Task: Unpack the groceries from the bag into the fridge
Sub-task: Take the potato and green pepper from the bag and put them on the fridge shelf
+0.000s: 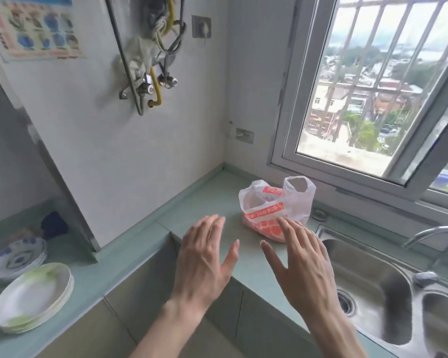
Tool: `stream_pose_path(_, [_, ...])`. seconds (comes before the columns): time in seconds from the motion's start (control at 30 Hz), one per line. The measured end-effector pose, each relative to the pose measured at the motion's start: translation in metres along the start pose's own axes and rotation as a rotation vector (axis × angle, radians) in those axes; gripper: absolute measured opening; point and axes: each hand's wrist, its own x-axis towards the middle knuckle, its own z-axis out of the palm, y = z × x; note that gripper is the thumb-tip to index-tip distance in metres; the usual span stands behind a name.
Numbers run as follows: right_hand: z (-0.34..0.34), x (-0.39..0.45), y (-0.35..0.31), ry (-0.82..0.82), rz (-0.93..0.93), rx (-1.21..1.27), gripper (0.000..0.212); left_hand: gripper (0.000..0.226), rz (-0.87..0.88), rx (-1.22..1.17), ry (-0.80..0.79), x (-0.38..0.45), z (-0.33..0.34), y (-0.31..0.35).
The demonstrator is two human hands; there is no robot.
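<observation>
A white plastic bag (pixel 274 205) with orange print sits on the pale green counter (pixel 207 192) in the corner under the window, its handles standing up; what it holds is blurred. My left hand (pixel 204 259) hovers open, palm down, just left of the bag and apart from it. My right hand (pixel 303 262) is also open, its fingertips in front of the bag's lower right side; I cannot tell whether they touch it. No fridge is in view.
A steel double sink (pixel 378 295) with a tap (pixel 429 236) lies to the right. Two stacks of plates (pixel 34 298) sit on a lower counter at left. Pipes and valves (pixel 150 83) hang on the wall. A barred window (pixel 373 86) stands behind.
</observation>
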Motion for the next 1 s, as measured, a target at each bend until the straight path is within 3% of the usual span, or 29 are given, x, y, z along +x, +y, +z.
stream_pose_path(0.67, [0.111,0.153,0.12,-0.066,0.179,0.011,0.061,0.055,0.132,-0.165,-0.283,0.174,0.194,0.02])
stream_pose_path(1.0, [0.165,0.199,0.149,-0.168,0.157,0.043,0.059,0.049,0.111,-0.269,-0.437,0.21,0.267,0.002])
